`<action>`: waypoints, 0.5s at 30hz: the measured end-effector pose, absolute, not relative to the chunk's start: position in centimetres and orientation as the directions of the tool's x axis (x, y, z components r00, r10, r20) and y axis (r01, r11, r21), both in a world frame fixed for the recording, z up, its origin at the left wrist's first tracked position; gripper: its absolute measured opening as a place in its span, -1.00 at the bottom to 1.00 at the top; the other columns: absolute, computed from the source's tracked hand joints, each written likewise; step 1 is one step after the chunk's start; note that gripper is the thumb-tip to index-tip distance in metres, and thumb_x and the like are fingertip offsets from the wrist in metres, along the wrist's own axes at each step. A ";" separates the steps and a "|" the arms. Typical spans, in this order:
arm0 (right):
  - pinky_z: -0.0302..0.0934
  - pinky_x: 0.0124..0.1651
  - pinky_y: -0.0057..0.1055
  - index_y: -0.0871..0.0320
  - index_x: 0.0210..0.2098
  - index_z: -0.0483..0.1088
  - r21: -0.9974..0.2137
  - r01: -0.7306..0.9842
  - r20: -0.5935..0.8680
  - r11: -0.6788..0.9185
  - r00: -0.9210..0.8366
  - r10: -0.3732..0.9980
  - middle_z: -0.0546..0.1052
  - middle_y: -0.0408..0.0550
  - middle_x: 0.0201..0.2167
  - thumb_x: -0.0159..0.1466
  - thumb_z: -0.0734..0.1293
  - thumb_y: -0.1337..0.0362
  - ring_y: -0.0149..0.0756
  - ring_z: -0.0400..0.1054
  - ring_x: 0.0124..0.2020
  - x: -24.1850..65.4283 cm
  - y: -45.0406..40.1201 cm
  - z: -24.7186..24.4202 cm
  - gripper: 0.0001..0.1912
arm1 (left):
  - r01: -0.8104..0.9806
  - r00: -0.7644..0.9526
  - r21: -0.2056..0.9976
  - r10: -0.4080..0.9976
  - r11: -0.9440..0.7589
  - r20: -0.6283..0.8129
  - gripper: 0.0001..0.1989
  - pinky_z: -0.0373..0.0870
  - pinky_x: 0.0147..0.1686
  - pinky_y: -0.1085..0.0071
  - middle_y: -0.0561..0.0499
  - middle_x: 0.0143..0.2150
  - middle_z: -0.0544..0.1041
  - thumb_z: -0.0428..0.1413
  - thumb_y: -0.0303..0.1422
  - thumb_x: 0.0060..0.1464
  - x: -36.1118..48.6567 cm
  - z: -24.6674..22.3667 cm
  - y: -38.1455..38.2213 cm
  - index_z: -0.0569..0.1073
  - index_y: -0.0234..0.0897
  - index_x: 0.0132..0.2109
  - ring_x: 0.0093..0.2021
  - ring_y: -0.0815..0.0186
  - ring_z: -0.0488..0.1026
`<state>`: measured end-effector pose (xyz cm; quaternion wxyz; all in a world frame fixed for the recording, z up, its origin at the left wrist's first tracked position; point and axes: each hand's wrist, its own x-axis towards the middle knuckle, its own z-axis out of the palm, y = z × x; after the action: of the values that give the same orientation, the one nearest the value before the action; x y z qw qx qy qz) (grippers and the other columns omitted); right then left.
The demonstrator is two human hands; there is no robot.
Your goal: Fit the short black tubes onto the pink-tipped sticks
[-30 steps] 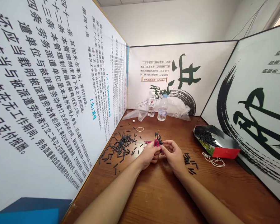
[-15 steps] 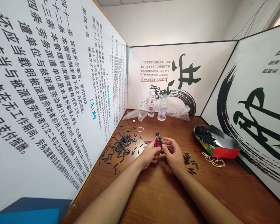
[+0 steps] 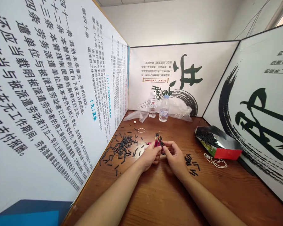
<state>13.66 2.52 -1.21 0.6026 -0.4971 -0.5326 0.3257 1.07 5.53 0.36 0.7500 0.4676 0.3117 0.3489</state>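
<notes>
My left hand [image 3: 153, 154] is wrapped round a bundle of thin pink sticks with dark tips [image 3: 158, 140], which point up and away from me. Right beside the bundle, my right hand [image 3: 173, 153] has its thumb and fingers pinched together; what is between them is too small to make out. More pink sticks and dark pieces lie on the table behind the hands, partly hidden by them. Many short black pieces [image 3: 124, 146] are scattered left of my left hand. A smaller group of black pieces [image 3: 191, 163] lies beside my right wrist.
Two clear bottles [image 3: 163, 110] stand at the back of the wooden table [image 3: 146, 197], near crumpled plastic [image 3: 136, 116]. On the right sits an open box [image 3: 227, 153] holding black pieces, with pale rubber bands [image 3: 215, 161] in front. Printed panels surround the table.
The dark-tipped bundle in my left hand has tilted slightly to the left. My right fingertips have drawn closer together beside it.
</notes>
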 end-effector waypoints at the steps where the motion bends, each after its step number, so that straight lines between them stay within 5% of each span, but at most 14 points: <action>1: 0.29 -0.25 -0.34 0.14 -0.21 0.40 -0.944 0.136 0.325 0.302 0.216 0.920 0.49 -0.10 -0.46 0.19 0.34 0.04 -0.27 0.39 -0.36 13.7 2.5 -1.2 -0.69 | -0.233 0.564 0.920 0.815 0.315 -0.136 -0.72 -0.24 -0.67 0.60 0.26 -0.57 0.02 0.08 -0.21 0.06 1.1 0.4 5.5 0.20 -0.18 -0.14 -0.67 0.56 -0.16; 15: 0.28 -0.23 -0.34 0.13 -0.20 0.38 -0.931 0.176 0.353 0.319 0.222 0.909 0.50 -0.05 -0.32 0.21 0.30 0.13 -0.27 0.37 -0.31 13.6 2.5 -1.2 -0.76 | -0.232 0.566 0.914 0.810 0.333 -0.151 -0.73 -0.28 -0.67 0.58 0.26 -0.57 0.00 0.08 -0.23 0.04 1.1 0.4 5.5 0.21 -0.18 -0.14 -0.68 0.56 -0.17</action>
<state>13.64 2.51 -1.16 0.6026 -0.4980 -0.5444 0.3042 1.05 5.49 0.44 0.7543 0.4629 0.3122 0.3454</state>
